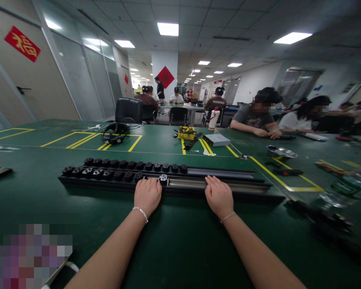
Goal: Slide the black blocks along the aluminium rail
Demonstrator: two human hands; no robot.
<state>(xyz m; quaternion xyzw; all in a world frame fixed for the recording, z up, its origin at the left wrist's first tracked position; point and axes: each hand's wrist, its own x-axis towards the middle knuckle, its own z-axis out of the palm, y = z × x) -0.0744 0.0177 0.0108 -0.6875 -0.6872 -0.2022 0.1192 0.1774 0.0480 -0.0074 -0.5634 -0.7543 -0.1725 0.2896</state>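
Two long black rails [222, 174] lie across the green table in front of me, their left halves loaded with several small black parts [114, 173]. My left hand [147, 195] rests knuckles-up on the near rail, fingers curled down onto a small black-and-silver part [163, 178] at the end of the row. My right hand [219, 196] rests on the same rail further right, fingers curled over its bare metal track. Both wrists wear thin bracelets.
Black headphones [115, 133], a yellow box [186, 132] and a grey flat box [217, 139] lie beyond the rails. A metal bowl [281, 152] and tools sit at right. Other people work at the right side and far tables. Yellow tape lines mark the table.
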